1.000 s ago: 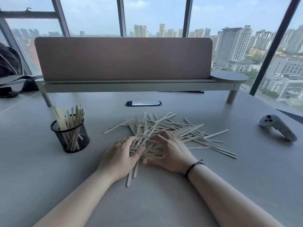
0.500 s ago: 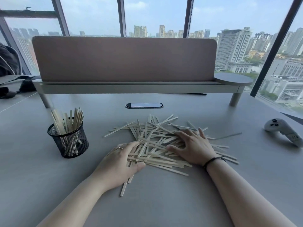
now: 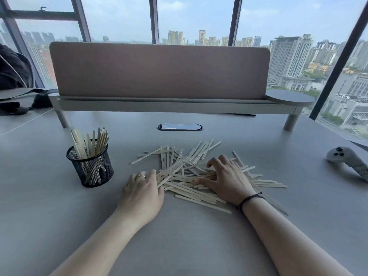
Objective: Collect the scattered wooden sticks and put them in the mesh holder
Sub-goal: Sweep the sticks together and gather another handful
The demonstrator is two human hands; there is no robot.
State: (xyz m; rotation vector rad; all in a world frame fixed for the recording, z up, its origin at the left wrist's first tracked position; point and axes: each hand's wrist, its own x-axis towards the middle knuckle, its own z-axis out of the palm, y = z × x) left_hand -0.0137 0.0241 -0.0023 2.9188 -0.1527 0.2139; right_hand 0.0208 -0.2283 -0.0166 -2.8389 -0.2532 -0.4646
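A loose pile of pale wooden sticks point(image 3: 185, 166) lies on the grey table in the middle. To its left stands a black mesh holder point(image 3: 90, 168) with several sticks upright in it. My left hand point(image 3: 142, 188) lies flat at the pile's left edge, its fingertips against the stick ends. My right hand point(image 3: 227, 180) rests on top of the pile's right half, fingers bent and spread over the sticks, thumb pointing left. Neither hand has lifted any stick.
A white handheld controller point(image 3: 346, 160) lies at the far right. A pink divider panel on a raised shelf point(image 3: 159, 70) spans the back, with an oval cable port point(image 3: 179, 127) in front of it. Dark bags and straps point(image 3: 18, 100) sit at the far left.
My right hand drew back left and nearer over the pile, dragging sticks together. My left hand shifted slightly left to the pile's edge. The camera moved closer.
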